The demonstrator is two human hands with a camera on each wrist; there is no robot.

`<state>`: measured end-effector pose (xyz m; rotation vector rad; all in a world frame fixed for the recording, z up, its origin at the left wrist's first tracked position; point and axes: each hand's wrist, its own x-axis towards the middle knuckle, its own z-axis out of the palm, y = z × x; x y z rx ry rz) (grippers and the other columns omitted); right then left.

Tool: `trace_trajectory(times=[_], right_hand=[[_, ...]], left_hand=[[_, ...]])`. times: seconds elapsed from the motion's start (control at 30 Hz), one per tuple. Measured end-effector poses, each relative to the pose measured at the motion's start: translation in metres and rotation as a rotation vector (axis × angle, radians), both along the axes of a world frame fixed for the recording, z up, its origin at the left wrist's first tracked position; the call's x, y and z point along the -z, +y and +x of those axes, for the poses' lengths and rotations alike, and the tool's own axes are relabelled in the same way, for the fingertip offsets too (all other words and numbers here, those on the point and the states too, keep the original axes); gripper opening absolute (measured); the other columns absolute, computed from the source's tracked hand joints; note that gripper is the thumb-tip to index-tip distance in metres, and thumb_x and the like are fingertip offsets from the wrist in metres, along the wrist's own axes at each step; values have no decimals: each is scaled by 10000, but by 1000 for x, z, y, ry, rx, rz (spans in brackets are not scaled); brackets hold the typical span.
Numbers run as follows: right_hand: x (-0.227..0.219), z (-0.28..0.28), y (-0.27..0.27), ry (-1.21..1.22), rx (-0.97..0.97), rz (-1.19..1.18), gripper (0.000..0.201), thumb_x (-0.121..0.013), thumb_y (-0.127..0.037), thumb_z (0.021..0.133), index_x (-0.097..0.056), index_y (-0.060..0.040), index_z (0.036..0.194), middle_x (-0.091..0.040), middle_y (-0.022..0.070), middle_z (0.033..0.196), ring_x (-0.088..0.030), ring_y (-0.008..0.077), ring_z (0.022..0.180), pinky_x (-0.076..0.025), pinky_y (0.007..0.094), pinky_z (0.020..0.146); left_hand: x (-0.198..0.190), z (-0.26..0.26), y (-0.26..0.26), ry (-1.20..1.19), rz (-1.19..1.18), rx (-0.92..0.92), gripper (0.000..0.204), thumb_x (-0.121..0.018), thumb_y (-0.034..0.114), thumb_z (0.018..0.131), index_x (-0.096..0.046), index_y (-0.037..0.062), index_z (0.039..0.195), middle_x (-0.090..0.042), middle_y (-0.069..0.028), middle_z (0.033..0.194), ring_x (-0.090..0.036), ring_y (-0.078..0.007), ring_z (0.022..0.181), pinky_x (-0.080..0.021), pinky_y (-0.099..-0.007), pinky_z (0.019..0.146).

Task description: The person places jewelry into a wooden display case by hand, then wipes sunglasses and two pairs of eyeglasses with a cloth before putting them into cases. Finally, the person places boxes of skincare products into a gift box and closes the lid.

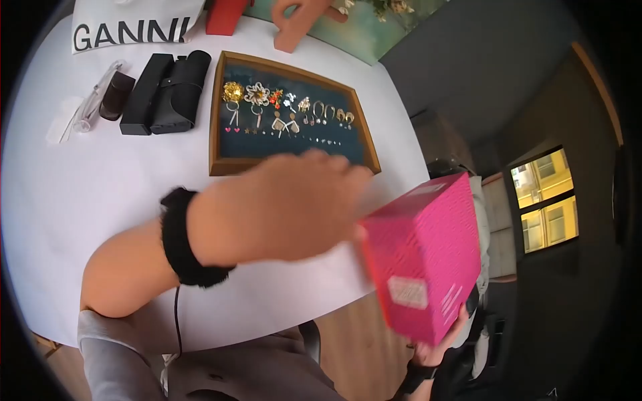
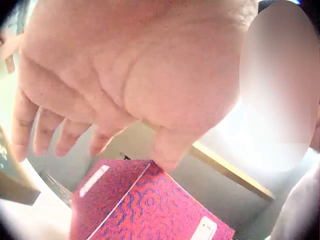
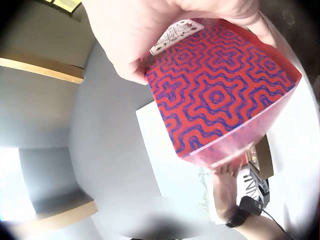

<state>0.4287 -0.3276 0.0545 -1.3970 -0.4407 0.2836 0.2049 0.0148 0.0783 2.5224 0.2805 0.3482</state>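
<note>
A bright pink box (image 1: 428,260) with a wavy raised pattern and white labels is held up off the table's right side. My right hand (image 1: 441,341) grips it from below in the head view; the right wrist view has that hand's thumb and fingers on opposite sides of the box (image 3: 215,95), which looks red and blue there. My left hand (image 1: 281,207), with a black wristband, reaches across above the table towards the box. In the left wrist view the left hand's (image 2: 135,75) fingers are extended and apart, its thumb overlapping a corner of the box (image 2: 155,205).
Earrings and brooches lie in a wooden-framed display tray (image 1: 217,144) on the white table (image 1: 120,187). To its left are black cases (image 1: 177,93), a small dark brown case (image 1: 117,95) and a white cable (image 1: 93,100). Behind stands a GANNI bag (image 1: 134,23), with red letter-like shapes (image 1: 301,23) nearby.
</note>
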Motion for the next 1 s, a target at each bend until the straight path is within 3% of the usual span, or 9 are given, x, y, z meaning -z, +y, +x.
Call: trace_trajectory(times=[0.13,0.23,0.3,0.37,0.6,0.7,0.77,0.87,1.0], right_hand=[[-31,52,93,297,-262,164,772,-702,-529,832,-455,-105,1427,-505,118,1440,-505,320,1277,-450,507,1028],[-21,128,156,366,-312,187,846,-719,-576,781,-428,-105,1422,-476,125,1422,-490,345,1260,-451,547,1006],[-10,163,202,562,-37,216,907,-711,-610,751,-389,-127,1448,-434,133,1426,-445,360,1291,-413,643,985],[16,201,235,536,-140,196,921,-712,-617,737,-383,-130,1446,-414,143,1425,-438,369,1287,-407,655,992],[44,204,283,563,-251,25,922,-687,-645,750,-389,-99,1430,-402,158,1438,-449,371,1264,-416,624,1009],[47,240,261,718,-306,-351,877,-675,-620,785,-396,-82,1419,-427,149,1420,-469,366,1224,-443,571,989],[26,206,252,-95,-109,-557,705,-664,-505,866,-466,-38,1357,-470,143,1372,-481,338,1199,-433,501,1011],[40,224,257,-809,0,-512,531,-641,-387,937,-529,-2,1285,-492,143,1341,-482,323,1209,-385,470,1064],[48,191,276,-1228,-93,-668,499,-556,-345,1006,-500,-54,1407,-412,204,1486,-356,388,1391,-259,481,1160]], left_hand=[[30,-16,30,148,485,-578,513,-698,286,884,-543,24,1298,-626,-179,1154,-612,-320,1097,-531,-441,838],[40,-17,42,234,450,-737,331,-695,198,852,-622,38,1133,-671,-138,986,-672,-284,933,-547,-401,716],[58,-11,58,218,392,-708,189,-683,162,812,-676,45,959,-693,-116,902,-695,-282,870,-563,-438,687],[68,-9,63,161,339,-680,75,-680,111,763,-734,69,732,-730,-96,797,-732,-279,800,-582,-413,646],[42,-15,56,255,198,-598,165,-749,133,764,-678,35,875,-696,-143,835,-706,-322,823,-562,-395,715],[40,-14,57,308,182,-602,320,-824,226,729,-651,20,902,-684,-155,828,-696,-336,828,-555,-414,717],[36,-15,57,292,170,-595,358,-831,238,720,-639,13,921,-679,-164,824,-694,-348,826,-551,-422,710],[34,-10,55,358,196,-598,382,-845,228,706,-634,2,930,-677,-168,831,-694,-346,823,-556,-419,714],[41,-3,46,462,325,-645,421,-871,220,693,-620,14,962,-667,-180,908,-694,-344,823,-563,-403,716]])
